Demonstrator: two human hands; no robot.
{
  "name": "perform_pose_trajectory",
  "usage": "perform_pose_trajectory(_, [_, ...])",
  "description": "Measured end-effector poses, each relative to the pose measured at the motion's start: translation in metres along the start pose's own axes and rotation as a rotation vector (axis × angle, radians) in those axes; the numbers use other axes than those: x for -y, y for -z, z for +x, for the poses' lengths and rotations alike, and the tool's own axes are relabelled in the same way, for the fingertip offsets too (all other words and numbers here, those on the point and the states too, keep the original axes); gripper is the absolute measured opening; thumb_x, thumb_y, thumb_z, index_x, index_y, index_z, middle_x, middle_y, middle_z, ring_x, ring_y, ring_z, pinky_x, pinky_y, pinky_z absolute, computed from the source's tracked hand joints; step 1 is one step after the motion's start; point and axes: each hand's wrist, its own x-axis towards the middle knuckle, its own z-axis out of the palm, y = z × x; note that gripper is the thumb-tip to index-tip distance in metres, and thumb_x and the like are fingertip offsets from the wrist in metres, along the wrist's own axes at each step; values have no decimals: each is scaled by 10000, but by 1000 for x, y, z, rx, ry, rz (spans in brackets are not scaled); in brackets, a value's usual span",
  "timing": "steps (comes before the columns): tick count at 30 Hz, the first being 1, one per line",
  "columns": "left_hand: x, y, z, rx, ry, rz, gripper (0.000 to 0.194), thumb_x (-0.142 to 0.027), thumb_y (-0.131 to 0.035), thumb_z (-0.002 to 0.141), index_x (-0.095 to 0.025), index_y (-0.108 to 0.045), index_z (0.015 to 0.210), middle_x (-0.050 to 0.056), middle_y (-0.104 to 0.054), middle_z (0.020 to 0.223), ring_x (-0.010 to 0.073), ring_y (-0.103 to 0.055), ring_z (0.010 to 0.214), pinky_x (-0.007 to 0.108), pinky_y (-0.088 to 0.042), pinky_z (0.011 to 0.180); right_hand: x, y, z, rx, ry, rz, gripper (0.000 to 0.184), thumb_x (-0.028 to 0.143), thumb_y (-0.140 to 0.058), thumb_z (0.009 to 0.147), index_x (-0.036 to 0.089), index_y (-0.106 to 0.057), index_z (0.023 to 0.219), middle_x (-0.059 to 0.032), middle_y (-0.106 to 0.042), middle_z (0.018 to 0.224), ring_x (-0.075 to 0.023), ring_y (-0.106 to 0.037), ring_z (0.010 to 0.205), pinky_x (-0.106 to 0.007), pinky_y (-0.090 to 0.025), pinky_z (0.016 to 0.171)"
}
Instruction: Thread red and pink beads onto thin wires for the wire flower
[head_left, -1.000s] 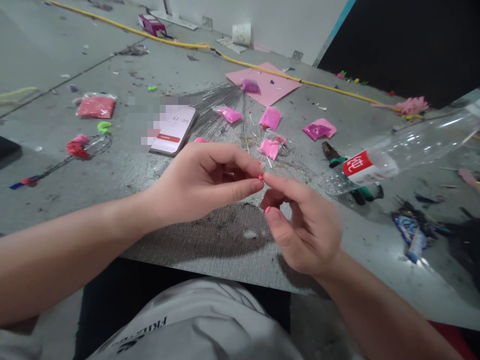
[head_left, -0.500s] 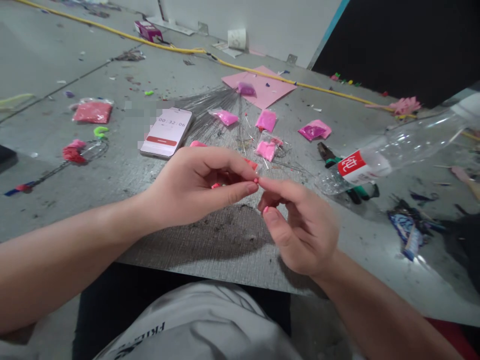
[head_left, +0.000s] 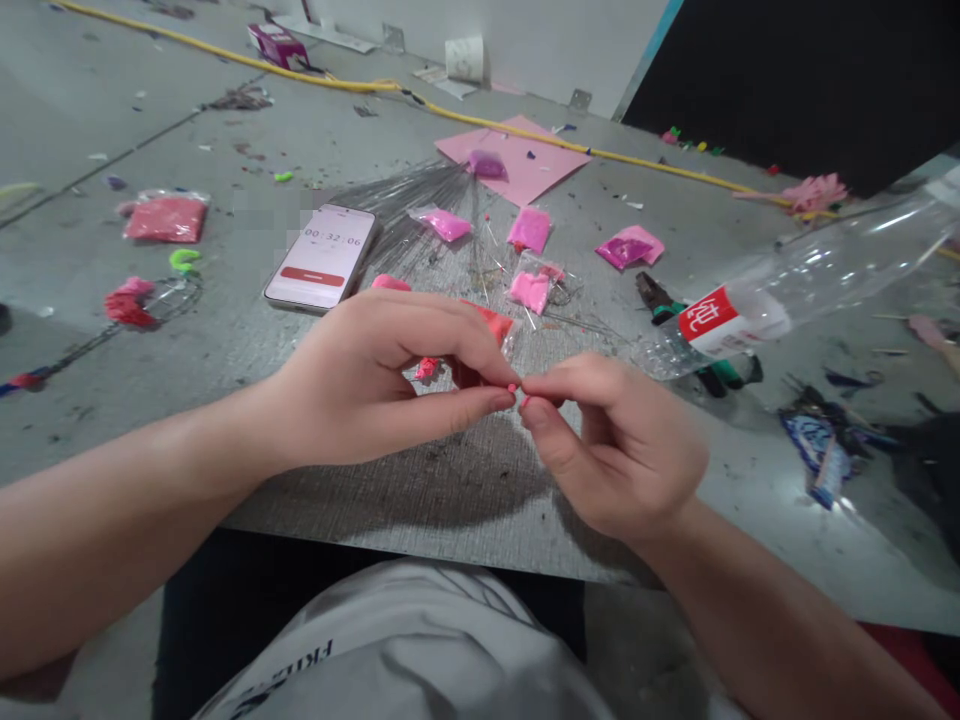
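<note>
My left hand (head_left: 382, 375) is pinched, thumb against forefinger, on a tiny red bead (head_left: 511, 387). My right hand (head_left: 615, 445) meets it fingertip to fingertip, also pinched; what it grips is too small to make out. Both hands hover over a grey textured mat (head_left: 457, 480). Behind my left fingers lie a small bag of red beads (head_left: 491, 322) and a red bit (head_left: 426, 369). Thin wires (head_left: 420, 215) fan out on the mat beyond.
A phone (head_left: 321, 258) showing a timer lies left of the wires. Several pink bead bags (head_left: 529, 230) are scattered behind. A clear plastic bottle (head_left: 795, 290) lies at right over green-handled pliers (head_left: 690, 340). A red bag (head_left: 166, 218) and a yellow cable (head_left: 315, 80) sit farther back.
Both hands have dropped slightly toward me and stayed pinched together. My right fingers have curled in tighter. The red bead bag behind my left hand now shows.
</note>
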Motion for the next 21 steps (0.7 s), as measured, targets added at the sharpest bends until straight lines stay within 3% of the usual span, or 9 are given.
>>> perform_pose_trajectory(13, [-1, 1, -1, 22, 2, 55, 70, -214, -760, 853, -271, -795, 871, 43, -792, 810, 188, -722, 719, 306, -591, 694, 5, 3, 0, 59, 14, -113, 231, 88, -669, 897, 218, -706, 1084, -10, -751, 806, -142, -673, 632, -287, -593, 592])
perform_pose_trajectory(21, [1, 3, -4, 26, -110, 91, 110, -150, -766, 848, -233, -783, 919, 35, -805, 852, 166, -732, 738, 273, -580, 629, 4, 1, 0, 69, 14, -123, 214, 95, -652, 909, 232, -690, 1068, -2, -762, 804, -147, -685, 642, -292, -600, 595])
